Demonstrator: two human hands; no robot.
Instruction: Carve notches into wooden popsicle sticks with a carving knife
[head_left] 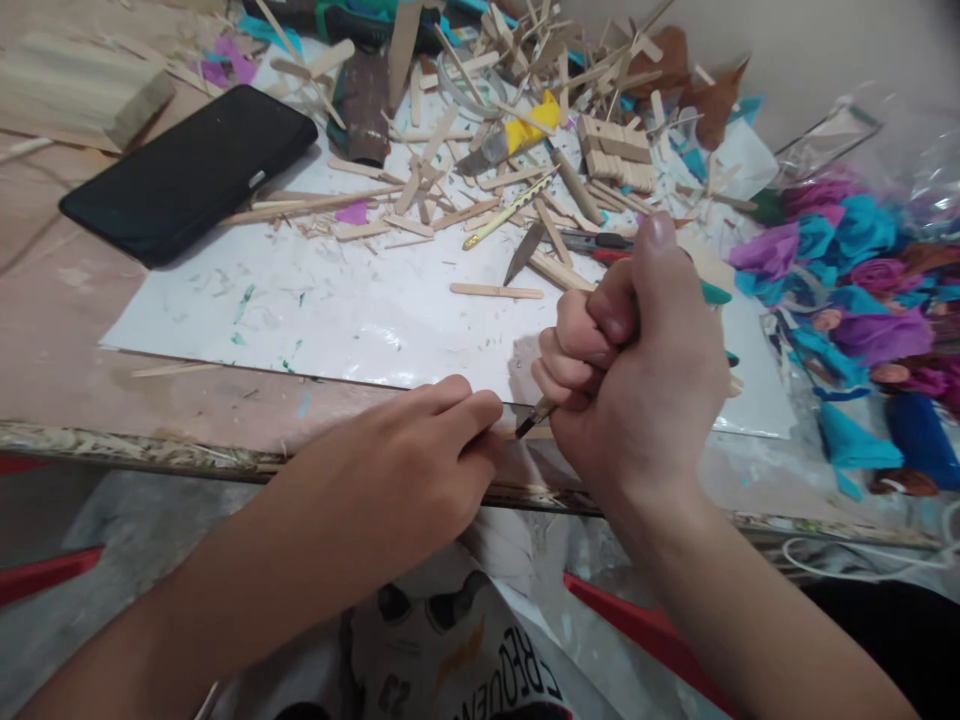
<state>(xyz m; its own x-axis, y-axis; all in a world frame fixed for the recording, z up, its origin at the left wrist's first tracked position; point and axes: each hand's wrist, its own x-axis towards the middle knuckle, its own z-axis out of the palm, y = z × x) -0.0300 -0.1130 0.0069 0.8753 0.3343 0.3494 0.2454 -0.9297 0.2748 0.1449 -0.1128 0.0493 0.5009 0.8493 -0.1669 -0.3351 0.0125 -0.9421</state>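
Note:
My right hand (pixel 637 350) is closed in a fist, thumb up, around a slim tool (pixel 530 418) whose short dark tip points down and left. The rest of the tool is hidden in the fist, so I cannot make out its kind. Beside the tip, my left hand (pixel 420 460) rests at the table's front edge with its fingers pressed together. A thin wooden craft stick (pixel 536 434) seems to run out from under those fingertips, mostly covered. On the white sheet (pixel 360 320) just beyond lies another craft stick (pixel 496 291).
A black phone (pixel 195 170) lies at the left by a wood block (pixel 82 90). Behind are a yellow utility knife (pixel 525 130), a patterned pencil (pixel 510 208), a blade (pixel 523 252), a red-and-black cutter (pixel 600 243) and bundled sticks (pixel 615 155). Coloured paper flowers (pixel 862 260) crowd the right.

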